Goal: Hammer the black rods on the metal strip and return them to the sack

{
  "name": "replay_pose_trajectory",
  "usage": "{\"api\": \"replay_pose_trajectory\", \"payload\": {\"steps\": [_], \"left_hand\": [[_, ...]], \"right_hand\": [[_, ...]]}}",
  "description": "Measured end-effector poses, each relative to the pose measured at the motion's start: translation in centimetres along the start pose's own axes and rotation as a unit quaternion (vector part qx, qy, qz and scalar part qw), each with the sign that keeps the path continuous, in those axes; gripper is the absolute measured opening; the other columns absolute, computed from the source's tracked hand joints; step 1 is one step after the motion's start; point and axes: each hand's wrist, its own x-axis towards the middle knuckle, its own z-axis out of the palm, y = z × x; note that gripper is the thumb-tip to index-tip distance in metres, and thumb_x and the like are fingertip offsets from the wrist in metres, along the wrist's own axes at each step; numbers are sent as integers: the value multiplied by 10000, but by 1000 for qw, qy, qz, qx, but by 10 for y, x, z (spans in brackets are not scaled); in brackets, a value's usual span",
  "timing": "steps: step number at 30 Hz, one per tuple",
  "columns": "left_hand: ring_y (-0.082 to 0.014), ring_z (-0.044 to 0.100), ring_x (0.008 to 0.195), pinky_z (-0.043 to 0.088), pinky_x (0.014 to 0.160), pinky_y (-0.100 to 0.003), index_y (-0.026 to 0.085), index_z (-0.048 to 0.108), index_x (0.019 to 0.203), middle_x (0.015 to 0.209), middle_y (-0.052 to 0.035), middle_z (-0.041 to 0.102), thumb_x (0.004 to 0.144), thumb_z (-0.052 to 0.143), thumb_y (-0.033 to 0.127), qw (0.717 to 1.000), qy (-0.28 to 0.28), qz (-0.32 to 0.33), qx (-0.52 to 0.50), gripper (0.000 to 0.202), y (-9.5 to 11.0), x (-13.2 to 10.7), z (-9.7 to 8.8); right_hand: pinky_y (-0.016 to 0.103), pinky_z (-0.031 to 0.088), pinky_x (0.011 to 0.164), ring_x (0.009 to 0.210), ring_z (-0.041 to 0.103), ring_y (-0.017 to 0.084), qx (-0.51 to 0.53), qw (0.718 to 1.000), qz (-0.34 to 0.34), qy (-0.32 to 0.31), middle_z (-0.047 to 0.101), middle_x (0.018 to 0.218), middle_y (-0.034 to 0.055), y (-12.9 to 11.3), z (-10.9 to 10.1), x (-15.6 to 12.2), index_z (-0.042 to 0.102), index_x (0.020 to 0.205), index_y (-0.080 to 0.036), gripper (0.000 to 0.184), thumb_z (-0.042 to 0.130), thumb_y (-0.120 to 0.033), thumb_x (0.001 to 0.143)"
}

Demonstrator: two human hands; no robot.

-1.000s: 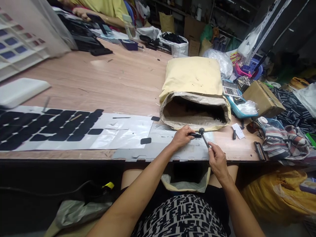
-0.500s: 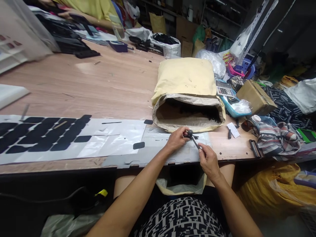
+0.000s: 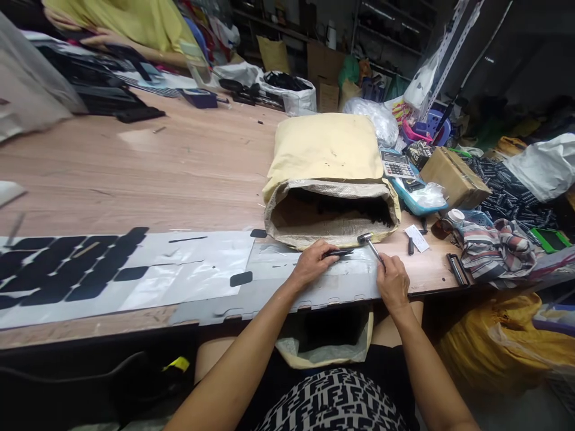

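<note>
A small hammer [image 3: 371, 243] with a metal shaft is gripped in my right hand [image 3: 394, 280], its head raised near the front lip of the open sack. My left hand [image 3: 312, 261] pinches a thin black strip-like piece [image 3: 339, 253] just above the grey work mat [image 3: 314, 287]; its exact kind is too small to tell. Directly beyond both hands the pale yellow sack [image 3: 326, 149] lies on its side, mouth toward me, with dark pieces inside. Another open bag [image 3: 323, 358] sits at my lap below the table edge.
Flat black rounded pieces [image 3: 99, 269] lie in rows on a white sheet [image 3: 166, 269] at left. A calculator [image 3: 398, 164], blue basket [image 3: 422, 203], cardboard box [image 3: 456, 179] and striped cloth [image 3: 489, 248] crowd the right. A person in yellow [image 3: 130, 24] is at the far left.
The hammer has moved right, away from the black piece, and its head now points up-left. My hands are farther apart. The whole view has shifted slightly.
</note>
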Motion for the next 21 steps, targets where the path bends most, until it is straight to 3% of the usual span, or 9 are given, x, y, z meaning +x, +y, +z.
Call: {"api": "replay_pose_trajectory", "payload": {"steps": [2,5,8,10,12,15,16,19,21], "left_hand": [[-202,593,872,486,815,-337,193,709,1058,945,-53,619,894,569,362,1000,-3,27,-7,274,8,-12,-6],[-257,567,1101,462,980,-417,217,722,1040,1150,-94,618,922,542,359,993,-37,106,25,258,22,-51,-13],[-322,397,1379,340,1139,-509,254,745,964,1488,-69,474,891,605,314,977,-108,160,92,168,30,-97,-13],[-343,293,1469,244,1201,-547,256,747,927,1610,-31,350,851,671,283,964,-143,169,146,110,31,-117,-7],[-356,247,1503,173,1230,-568,239,743,882,1661,-17,263,809,728,259,952,-162,167,198,77,29,-124,1],[-373,218,1520,130,1243,-581,210,731,812,1689,-12,177,752,788,258,940,-174,160,245,96,25,-121,10],[-379,208,1524,122,1245,-585,208,732,806,1693,-9,158,733,807,273,938,-177,159,251,123,25,-119,11],[-392,201,1525,108,1249,-586,229,759,891,1695,-7,142,701,840,365,938,-180,160,249,247,26,-116,10],[-388,214,1522,106,1253,-577,250,766,981,1692,-8,153,714,829,425,940,-173,160,246,325,28,-116,8]], "right_hand": [[289,418,753,890,560,213,-50,999,-7,1,625,941,77,2,6,1,697,1192,-206,314,495,-180,953],[293,407,756,871,541,209,-72,997,-13,-1,615,944,78,2,10,-2,687,1214,-214,326,504,-176,946],[305,430,779,883,545,215,-15,999,-12,-27,631,959,79,8,4,4,711,1166,-224,292,552,-233,921],[309,459,785,889,567,216,64,997,-2,-39,654,963,79,20,-7,20,740,1071,-217,253,569,-311,910],[308,487,785,853,598,202,145,989,29,5,682,967,87,36,-19,51,737,1070,-179,314,519,-357,930],[338,485,857,856,611,210,91,983,88,130,690,1059,122,54,-31,115,719,1151,-148,391,441,-327,944],[342,473,896,914,621,223,63,986,94,120,693,1081,131,56,-31,138,717,1161,-147,394,423,-296,944],[342,465,905,1014,634,251,-25,995,98,-19,710,1120,114,55,-21,197,665,1279,-218,399,423,-298,971],[351,465,902,1036,639,258,-106,985,96,-92,702,1155,125,50,-7,226,589,1366,-235,418,401,-298,999]]}}
